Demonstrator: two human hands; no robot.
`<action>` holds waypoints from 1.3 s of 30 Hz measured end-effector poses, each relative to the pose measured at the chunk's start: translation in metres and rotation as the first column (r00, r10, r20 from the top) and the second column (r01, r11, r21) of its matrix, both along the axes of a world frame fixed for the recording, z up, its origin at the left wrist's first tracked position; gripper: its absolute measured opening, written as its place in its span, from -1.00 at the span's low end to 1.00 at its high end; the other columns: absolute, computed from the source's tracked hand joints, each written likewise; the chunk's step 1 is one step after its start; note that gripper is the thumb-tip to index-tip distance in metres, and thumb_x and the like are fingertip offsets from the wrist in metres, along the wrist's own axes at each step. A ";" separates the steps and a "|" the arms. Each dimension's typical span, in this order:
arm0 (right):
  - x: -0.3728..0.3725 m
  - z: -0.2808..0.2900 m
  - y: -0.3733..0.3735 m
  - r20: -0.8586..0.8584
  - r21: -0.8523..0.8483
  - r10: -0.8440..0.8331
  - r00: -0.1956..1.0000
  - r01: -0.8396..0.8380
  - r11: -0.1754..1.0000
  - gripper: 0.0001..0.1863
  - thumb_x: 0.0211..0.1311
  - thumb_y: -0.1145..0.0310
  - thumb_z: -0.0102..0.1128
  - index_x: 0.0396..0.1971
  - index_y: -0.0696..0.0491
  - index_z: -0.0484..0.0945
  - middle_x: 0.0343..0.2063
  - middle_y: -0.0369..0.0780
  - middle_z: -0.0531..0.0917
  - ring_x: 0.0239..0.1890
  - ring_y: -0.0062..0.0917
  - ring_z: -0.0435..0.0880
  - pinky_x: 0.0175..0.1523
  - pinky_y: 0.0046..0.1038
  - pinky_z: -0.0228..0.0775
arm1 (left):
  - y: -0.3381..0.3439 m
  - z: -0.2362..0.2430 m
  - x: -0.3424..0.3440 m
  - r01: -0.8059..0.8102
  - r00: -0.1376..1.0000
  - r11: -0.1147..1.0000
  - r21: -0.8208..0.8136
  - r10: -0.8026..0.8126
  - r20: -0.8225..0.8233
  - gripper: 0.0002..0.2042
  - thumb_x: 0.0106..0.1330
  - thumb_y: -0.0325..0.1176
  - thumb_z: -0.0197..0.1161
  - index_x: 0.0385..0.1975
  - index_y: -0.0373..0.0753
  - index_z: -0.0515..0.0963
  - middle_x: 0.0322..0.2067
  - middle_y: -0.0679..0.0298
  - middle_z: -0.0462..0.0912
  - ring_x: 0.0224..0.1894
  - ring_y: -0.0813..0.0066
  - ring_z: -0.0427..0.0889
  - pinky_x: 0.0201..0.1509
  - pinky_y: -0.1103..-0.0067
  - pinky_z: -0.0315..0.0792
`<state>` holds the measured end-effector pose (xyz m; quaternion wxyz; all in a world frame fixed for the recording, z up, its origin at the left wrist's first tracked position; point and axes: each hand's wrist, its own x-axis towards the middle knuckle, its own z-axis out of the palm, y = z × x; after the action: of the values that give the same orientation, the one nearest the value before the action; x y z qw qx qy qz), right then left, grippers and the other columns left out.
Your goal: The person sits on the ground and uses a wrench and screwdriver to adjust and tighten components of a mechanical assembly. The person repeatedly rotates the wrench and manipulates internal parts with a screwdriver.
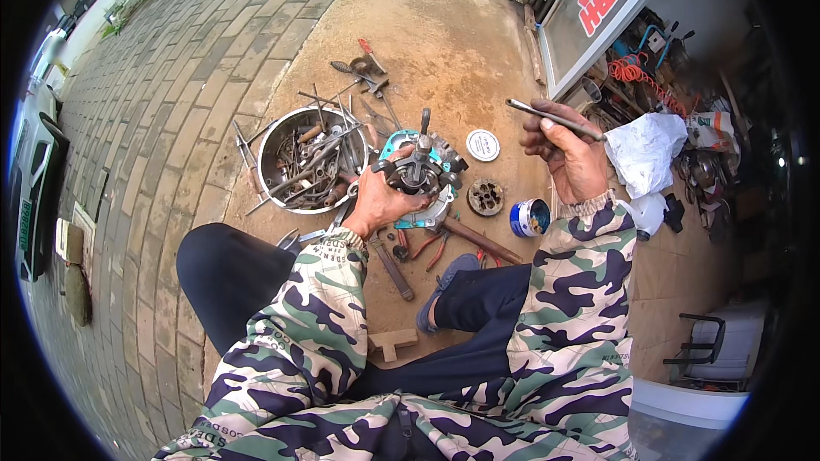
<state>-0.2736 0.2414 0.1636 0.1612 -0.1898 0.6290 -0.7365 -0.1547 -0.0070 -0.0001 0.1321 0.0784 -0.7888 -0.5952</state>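
A person in camouflage sleeves [581,265] works over bare concrete [453,60] in the head camera's view. At the centre of the frame, the left hand [381,198] has its grip curled around the side of a dark, armed puller-like tool [420,166], which sits over a teal-edged housing [412,223]; whether every arm is seated cannot be told from here. Right of centre, the right hand [577,158] is held up and apart from the tool, its grip closed about a slim metal rod [534,110] that slants across the fingers. A steel bowl [261,154] heaped with loose tools stands left of centre, while a white round lid [483,145], a round metal part [485,196] and a blue tin [520,218] lie to the right of the housing. Good handling here would likely mean steadying the tool squarely with the left hand, checking that its arms bear evenly, and bringing the rod in under control, with the left fingers out of its path. The red-handled pliers [439,249] and wooden shaft [478,240] below the housing could crowd a foot or sleeve.
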 end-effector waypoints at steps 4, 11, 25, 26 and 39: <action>0.007 0.005 -0.007 -0.076 -0.015 0.306 0.949 -0.308 0.951 -0.43 0.41 0.44 0.12 0.38 0.23 0.33 0.20 0.04 0.58 0.24 -0.25 0.62 0.20 -0.34 0.54 | -0.003 -0.001 0.004 -0.003 1.000 0.998 0.067 0.003 -0.010 -0.22 -0.19 -0.22 0.65 0.17 -0.28 0.57 -0.18 0.20 0.79 -0.13 0.43 0.75 0.04 0.52 0.57; 0.017 0.016 0.002 0.050 -0.091 0.500 0.864 -0.495 0.864 -0.39 0.48 0.17 0.12 0.35 0.26 0.36 0.15 0.08 0.61 0.20 -0.23 0.64 0.22 -0.31 0.53 | -0.004 -0.013 -0.009 0.051 0.998 0.998 -0.024 -0.051 -0.020 -0.19 -0.22 -0.19 0.63 0.19 -0.26 0.56 -0.15 0.15 0.79 -0.11 0.35 0.77 0.06 0.47 0.57; 0.024 0.009 -0.007 0.072 0.410 0.356 0.932 -0.353 0.841 -0.72 0.47 0.20 0.22 -0.29 0.14 0.58 -0.55 -0.42 0.46 -0.50 -0.78 0.36 -0.39 -0.62 0.20 | 0.004 0.006 -0.004 0.115 0.993 0.988 -0.100 -0.113 0.022 -0.21 -0.24 -0.19 0.59 0.18 -0.10 0.56 -0.11 0.12 0.77 -0.05 0.13 0.76 0.08 0.37 0.60; 0.021 0.005 -0.007 0.002 0.425 0.354 0.935 -0.321 0.847 -0.68 0.47 0.17 0.23 -0.37 0.13 0.58 -0.57 -0.43 0.45 -0.50 -0.79 0.36 -0.40 -0.62 0.19 | 0.004 0.004 -0.005 0.109 0.994 0.989 -0.104 -0.108 0.020 -0.21 -0.24 -0.19 0.59 0.18 -0.10 0.56 -0.11 0.12 0.77 -0.05 0.14 0.76 0.08 0.37 0.60; 0.017 0.002 -0.011 -0.075 0.547 0.414 0.907 -0.310 0.778 -0.74 0.41 0.36 0.22 -0.14 0.28 0.60 -0.48 -0.37 0.53 -0.41 -0.76 0.47 -0.33 -0.58 0.33 | 0.006 0.022 -0.002 0.120 0.992 0.985 -0.122 -0.123 -0.016 -0.24 -0.19 -0.20 0.60 0.18 -0.16 0.57 -0.11 0.11 0.77 -0.05 0.19 0.76 0.09 0.43 0.59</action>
<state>-0.2563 0.2299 0.1653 0.2846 -0.3259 0.7690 -0.4706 -0.1571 -0.0011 0.0215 0.1092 0.0153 -0.8251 -0.5542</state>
